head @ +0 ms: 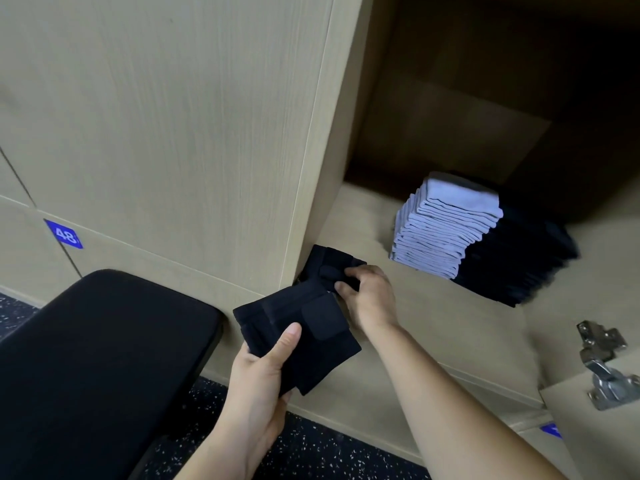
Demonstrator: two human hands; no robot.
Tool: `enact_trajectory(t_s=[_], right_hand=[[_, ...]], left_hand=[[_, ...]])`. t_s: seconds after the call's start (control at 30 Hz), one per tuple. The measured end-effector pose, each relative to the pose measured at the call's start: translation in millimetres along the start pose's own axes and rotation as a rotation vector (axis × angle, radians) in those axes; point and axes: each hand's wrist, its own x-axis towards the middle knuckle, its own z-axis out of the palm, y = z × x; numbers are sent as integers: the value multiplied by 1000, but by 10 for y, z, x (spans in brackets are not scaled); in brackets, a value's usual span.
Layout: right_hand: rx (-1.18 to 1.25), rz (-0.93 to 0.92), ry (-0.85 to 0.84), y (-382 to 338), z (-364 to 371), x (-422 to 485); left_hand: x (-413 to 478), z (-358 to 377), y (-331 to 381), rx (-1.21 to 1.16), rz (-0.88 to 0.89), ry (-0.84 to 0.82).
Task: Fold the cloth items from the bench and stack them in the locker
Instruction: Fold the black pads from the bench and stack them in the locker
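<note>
Closest in, the left hand [259, 372] grips the near end of the black cloth [304, 337], thumb pressed flat on top and fingers curled underneath. Just left of that hand sits the padded bench [100, 358]. The cloth's long axis runs up and away from the left hand towards the right hand [370, 299], which pinches the far end with bent fingertips right at the locker's front edge. It looks like one piece stretched between the two hands, half folded, though black on black makes that hard to call. Beyond the right hand and off to its right, on the locker shelf [433, 313], stands the grey stack [443, 233], with the black stack [516, 261] touching its far side. The right hand is the nearer one to those piles, so my guess is it would carry the cloth forward and rightward once the fold closes.
</note>
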Motion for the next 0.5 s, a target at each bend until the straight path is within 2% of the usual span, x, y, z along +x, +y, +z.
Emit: enact_trajectory(t_s=[0.13, 0.33, 0.43, 0.5], right_hand=[[56, 27, -9, -49, -150, -102], [508, 195, -7, -241, -552, -913], [498, 289, -103, -231, -566, -1349], [491, 306, -80, -207, -538, -1492]], left_hand=[[-25, -24, 12, -12, 10, -12], [-119, 34, -9, -62, 23, -12], [-199, 77, -69, -74, 8, -26], [-252, 102, -118, -73, -7, -39]])
